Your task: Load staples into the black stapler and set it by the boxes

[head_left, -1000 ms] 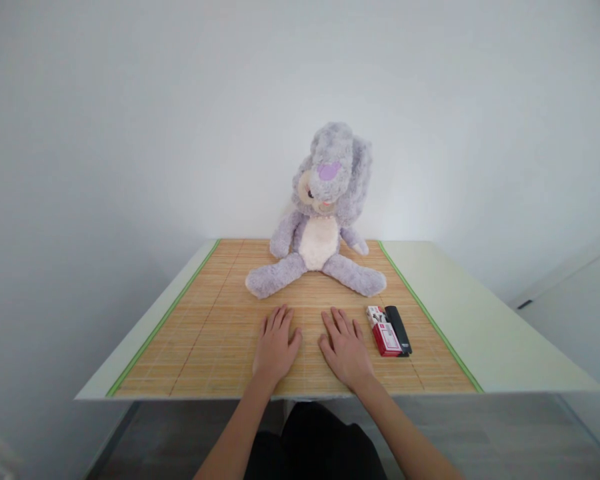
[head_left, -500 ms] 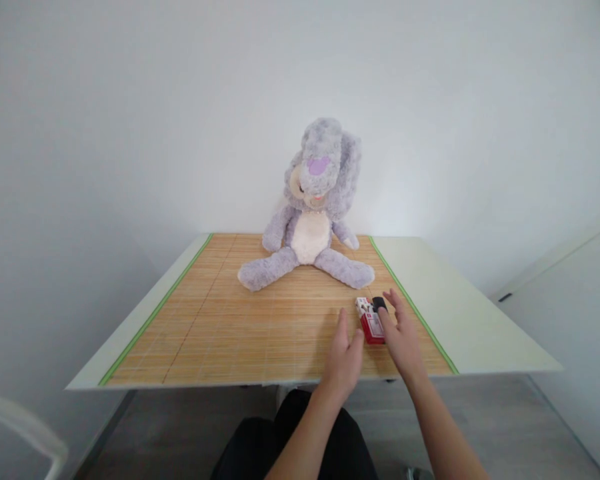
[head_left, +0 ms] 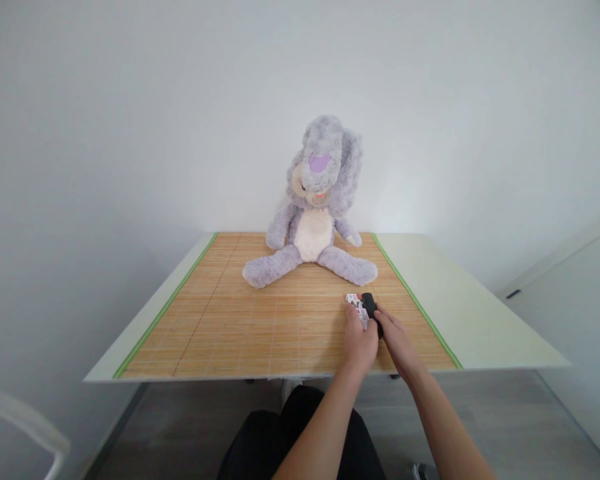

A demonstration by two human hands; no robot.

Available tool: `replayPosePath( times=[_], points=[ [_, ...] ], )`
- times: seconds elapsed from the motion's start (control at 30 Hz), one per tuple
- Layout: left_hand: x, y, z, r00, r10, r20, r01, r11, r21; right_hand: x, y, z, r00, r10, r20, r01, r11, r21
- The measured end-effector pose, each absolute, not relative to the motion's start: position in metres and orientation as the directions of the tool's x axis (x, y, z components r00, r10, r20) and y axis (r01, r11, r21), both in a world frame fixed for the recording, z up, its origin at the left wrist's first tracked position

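My left hand (head_left: 360,341) is closed round a small box (head_left: 360,312) with a white printed top, low on the right part of the bamboo mat (head_left: 240,327). Right against the box lies a black oblong object (head_left: 369,304) with rounded ends; its kind is not clear. My right hand (head_left: 398,341) has its fingers closed along the right side of that black object. My hands cover the near ends of both things. Beyond them sits a grey-lilac plush bunny (head_left: 314,235), legs spread, one ear drooping over its face.
The mat lies on a white table (head_left: 480,320) whose far edge meets the wall. A white curved bar (head_left: 25,419) shows at the lower left. My legs (head_left: 300,440) are under the table's near edge.
Both hands have closed in from either side. My left hand has taken hold of the box and my right hand has gripped the black object. The camera view has shifted slightly.
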State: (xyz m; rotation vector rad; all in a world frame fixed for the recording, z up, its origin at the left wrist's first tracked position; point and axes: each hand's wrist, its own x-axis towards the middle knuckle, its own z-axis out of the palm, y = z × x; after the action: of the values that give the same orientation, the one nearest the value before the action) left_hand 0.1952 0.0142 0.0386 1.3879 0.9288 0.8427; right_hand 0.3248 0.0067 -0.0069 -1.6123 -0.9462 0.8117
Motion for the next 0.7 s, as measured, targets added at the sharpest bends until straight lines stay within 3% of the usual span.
replayPosePath(
  times=[0.2,0.4,0.7],
  points=[
    [0.12,0.028,0.036,0.2,0.978,-0.063,0.251,0.011,0.968,0.243,0.022,-0.003,0.322,0.947,-0.009,0.215,-0.082,-0.973],
    [0.059,0.041,0.031,0.101,0.995,-0.017,0.352,-0.02,0.936,0.184,0.028,0.007,0.189,0.979,0.079,0.26,0.028,-0.965],
    [0.059,0.023,0.029,-0.013,0.996,0.089,0.459,-0.073,0.885,0.196,0.048,-0.011,0.295,0.94,0.17,0.401,0.04,-0.915]
  ],
)
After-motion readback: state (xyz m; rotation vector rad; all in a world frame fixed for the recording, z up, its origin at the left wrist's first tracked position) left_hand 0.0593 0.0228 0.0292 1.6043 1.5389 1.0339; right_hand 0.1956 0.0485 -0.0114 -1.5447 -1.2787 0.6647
